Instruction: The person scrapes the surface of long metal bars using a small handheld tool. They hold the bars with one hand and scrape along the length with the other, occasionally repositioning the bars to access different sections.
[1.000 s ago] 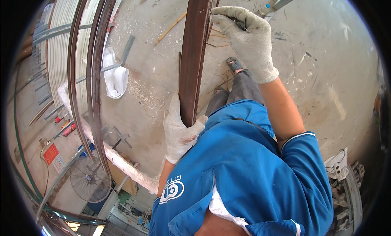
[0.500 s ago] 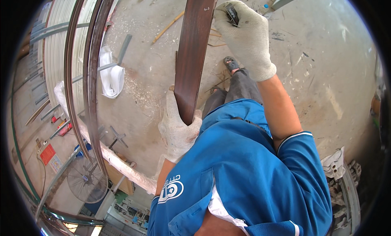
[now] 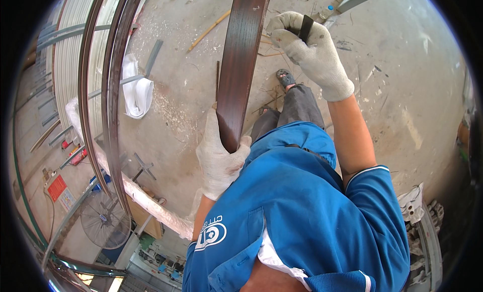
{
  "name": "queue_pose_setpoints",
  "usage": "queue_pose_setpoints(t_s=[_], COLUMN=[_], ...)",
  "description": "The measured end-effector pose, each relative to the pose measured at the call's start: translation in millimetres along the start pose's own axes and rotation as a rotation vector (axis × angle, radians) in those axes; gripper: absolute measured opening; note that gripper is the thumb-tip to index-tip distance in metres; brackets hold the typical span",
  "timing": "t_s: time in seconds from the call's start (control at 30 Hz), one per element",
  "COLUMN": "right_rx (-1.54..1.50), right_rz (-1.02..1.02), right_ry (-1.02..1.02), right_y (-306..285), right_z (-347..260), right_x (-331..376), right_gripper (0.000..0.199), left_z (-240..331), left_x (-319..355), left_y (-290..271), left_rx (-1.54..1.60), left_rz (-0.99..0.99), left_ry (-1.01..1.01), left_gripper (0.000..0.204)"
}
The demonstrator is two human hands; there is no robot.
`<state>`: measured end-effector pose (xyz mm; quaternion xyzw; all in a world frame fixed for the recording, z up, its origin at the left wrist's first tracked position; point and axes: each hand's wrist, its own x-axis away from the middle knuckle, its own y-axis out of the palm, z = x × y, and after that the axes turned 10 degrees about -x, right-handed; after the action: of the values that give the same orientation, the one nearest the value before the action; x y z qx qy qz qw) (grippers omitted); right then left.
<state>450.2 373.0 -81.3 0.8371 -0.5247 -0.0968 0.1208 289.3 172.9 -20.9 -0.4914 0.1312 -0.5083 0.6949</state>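
A long dark-brown wood-grain plank (image 3: 241,60) runs from the top of the view down to my waist. My left hand (image 3: 220,158), in a pale knitted glove, grips its near end, thumb on one side and fingers on the other. To the right of the plank, my gloved right hand (image 3: 314,53) is raised with its fingers curled. A small flat black piece (image 3: 306,27) sticks out of that hand; its exact kind does not show. The right hand is apart from the plank. A thin dark strip (image 3: 218,85) shows along the plank's left edge.
Tall dark frame bars (image 3: 113,90) stand at the left, near a metal rack and a round fan (image 3: 104,219). A white roll (image 3: 137,93) and a yellowish stick (image 3: 209,31) lie on the floor. A plastic bottle (image 3: 326,12) is at the upper right.
My right hand has moved right and slightly down, away from the plank's edge, and turned so the black piece points up. My left hand stays on the plank, which has barely shifted.
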Motion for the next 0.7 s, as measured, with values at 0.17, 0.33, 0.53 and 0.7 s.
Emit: queue_pose_setpoints(t_s=[0.17,0.33,0.53,0.7], right_rx=[-0.102,-0.265,-0.136,0.007], right_rz=[-0.084,-0.346,-0.490,0.150], right_ry=[0.093,0.214,0.395,0.130], right_y=[-1,3,9,22], right_z=[-7,-24,-31,-7], right_x=[6,16,32,13], right_gripper=[0.013,0.009,0.015,0.019], left_z=[-6,-14,-27,-21], left_x=[-4,-10,-19,-16], left_y=[-4,-2,-7,-15], left_rx=[0.066,0.196,0.324,0.229], left_rz=[-0.053,-0.127,-0.144,-0.105], left_ry=[0.121,0.139,0.154,0.177], left_gripper=[0.084,0.084,0.085,0.084])
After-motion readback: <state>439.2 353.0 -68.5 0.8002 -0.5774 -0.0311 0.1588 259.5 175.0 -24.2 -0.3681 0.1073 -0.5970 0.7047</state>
